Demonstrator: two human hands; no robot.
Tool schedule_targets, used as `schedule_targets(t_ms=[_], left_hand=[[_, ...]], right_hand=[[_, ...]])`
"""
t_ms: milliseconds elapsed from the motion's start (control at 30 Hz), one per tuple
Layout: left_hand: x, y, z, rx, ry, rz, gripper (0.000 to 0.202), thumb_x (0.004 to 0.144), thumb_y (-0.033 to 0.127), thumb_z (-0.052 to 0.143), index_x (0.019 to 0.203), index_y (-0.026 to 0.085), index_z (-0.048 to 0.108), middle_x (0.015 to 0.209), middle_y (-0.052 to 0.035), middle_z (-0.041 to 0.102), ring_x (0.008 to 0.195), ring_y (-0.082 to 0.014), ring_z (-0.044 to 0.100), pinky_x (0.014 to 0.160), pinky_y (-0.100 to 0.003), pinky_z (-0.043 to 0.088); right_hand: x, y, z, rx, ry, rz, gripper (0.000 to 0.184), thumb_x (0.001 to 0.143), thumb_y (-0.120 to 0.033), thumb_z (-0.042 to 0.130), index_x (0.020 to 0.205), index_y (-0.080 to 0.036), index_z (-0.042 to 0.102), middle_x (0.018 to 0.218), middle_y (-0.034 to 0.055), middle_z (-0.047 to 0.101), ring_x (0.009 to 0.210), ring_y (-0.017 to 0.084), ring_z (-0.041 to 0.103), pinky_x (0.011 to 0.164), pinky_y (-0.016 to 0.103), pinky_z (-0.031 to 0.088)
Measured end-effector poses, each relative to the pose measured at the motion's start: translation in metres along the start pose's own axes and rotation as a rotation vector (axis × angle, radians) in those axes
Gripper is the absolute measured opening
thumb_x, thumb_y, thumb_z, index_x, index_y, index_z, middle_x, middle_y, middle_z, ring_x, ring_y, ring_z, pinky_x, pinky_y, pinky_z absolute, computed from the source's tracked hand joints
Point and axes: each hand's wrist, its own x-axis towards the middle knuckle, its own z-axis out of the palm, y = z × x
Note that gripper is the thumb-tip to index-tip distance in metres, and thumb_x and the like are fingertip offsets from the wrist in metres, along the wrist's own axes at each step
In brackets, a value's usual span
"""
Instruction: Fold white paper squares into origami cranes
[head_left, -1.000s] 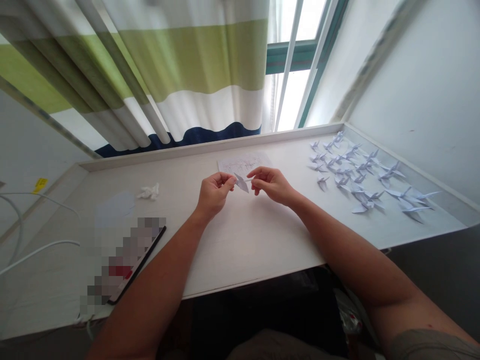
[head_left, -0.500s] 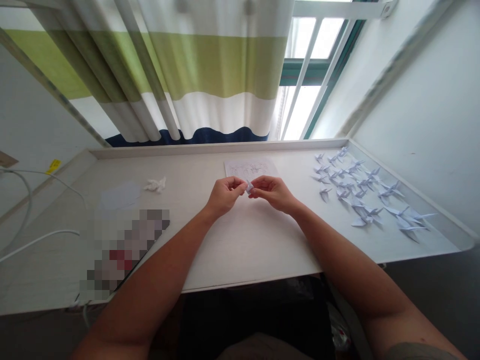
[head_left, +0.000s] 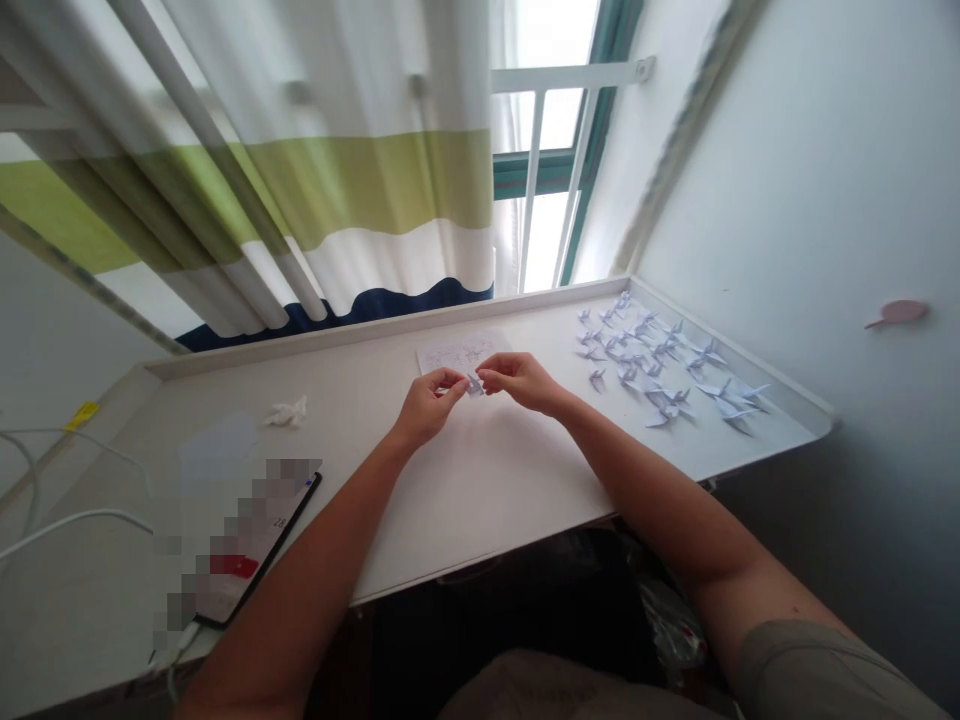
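Note:
In front of me, above the desk, is a small folded white paper crane (head_left: 474,385). My left hand (head_left: 433,405) pinches its left side between thumb and forefinger. At its right edge is my right hand (head_left: 519,380), thumb and fingers closed together on it; the fingers partly hide the contact. Just behind my hands lies a printed sheet of paper (head_left: 450,350), partly covered by them. Several finished white paper cranes (head_left: 645,350) stand in a loose group on the right part of the desk.
A tablet or phone (head_left: 259,560), partly pixelated, lies by my left forearm. Beyond it are white paper sheets (head_left: 217,445) and a crumpled tissue (head_left: 286,412). White cables (head_left: 82,520) run along the left. A raised rim (head_left: 360,325) borders the white desk, with a curtain behind.
My view has swung to the right, shifting the scene left and tilting it. My right hand's fingers have moved slightly up on the paper, showing more of it.

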Motion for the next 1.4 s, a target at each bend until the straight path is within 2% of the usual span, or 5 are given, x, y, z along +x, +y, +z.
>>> schedule_targets(t_ms=[167,467,933,1200,1400], left_hand=[[0.021,0.024,0.028,0.051,-0.089,0.082,0.032,0.083,0.05,0.078,0.084,0.019,0.08,0.085,-0.0077,0.078,0.081,-0.0207,0.069,0.073,-0.031,0.052],[0.093,0.046,0.105,0.145,-0.176,0.278,0.025,0.088,0.046,0.075,0.084,0.022,0.082,0.082,-0.008,0.081,0.077,-0.0236,0.071,0.072,-0.034,0.053],[0.24,-0.008,0.192,0.413,-0.246,0.209,0.015,0.087,0.028,0.071,0.082,0.024,0.084,0.085,-0.0092,0.081,0.081,-0.0277,0.071,0.075,-0.037,0.05],[0.249,-0.02,0.219,0.568,-0.3,0.083,0.022,0.095,0.031,0.066,0.101,0.024,0.086,0.096,-0.0088,0.081,0.092,-0.0262,0.072,0.08,-0.035,0.051],[0.224,-0.009,0.195,0.523,-0.182,0.043,0.038,0.095,0.039,0.067,0.125,0.018,0.078,0.098,-0.0091,0.079,0.092,-0.0255,0.071,0.084,-0.035,0.052]], right_hand=[[-0.015,-0.035,-0.046,-0.338,-0.094,-0.007,0.025,0.083,-0.041,0.082,0.086,-0.017,0.078,0.058,-0.0044,0.059,0.053,0.011,0.054,0.05,0.025,0.041],[-0.004,-0.072,-0.147,-0.599,-0.096,-0.071,0.012,0.085,-0.031,0.077,0.085,-0.019,0.079,0.065,-0.0002,0.069,0.061,0.013,0.061,0.055,0.026,0.043],[0.087,-0.008,-0.251,-0.923,0.005,0.036,0.011,0.077,-0.011,0.082,0.072,-0.02,0.08,0.071,0.0032,0.071,0.064,0.015,0.059,0.063,0.03,0.043],[0.097,0.018,-0.269,-1.129,-0.077,0.194,0.012,0.09,-0.016,0.074,0.099,-0.016,0.083,0.095,0.0085,0.08,0.08,0.019,0.069,0.068,0.028,0.045],[0.087,-0.01,-0.256,-1.112,0.039,0.087,0.031,0.081,-0.006,0.067,0.106,-0.017,0.08,0.098,0.0076,0.077,0.08,0.019,0.066,0.071,0.031,0.049]])
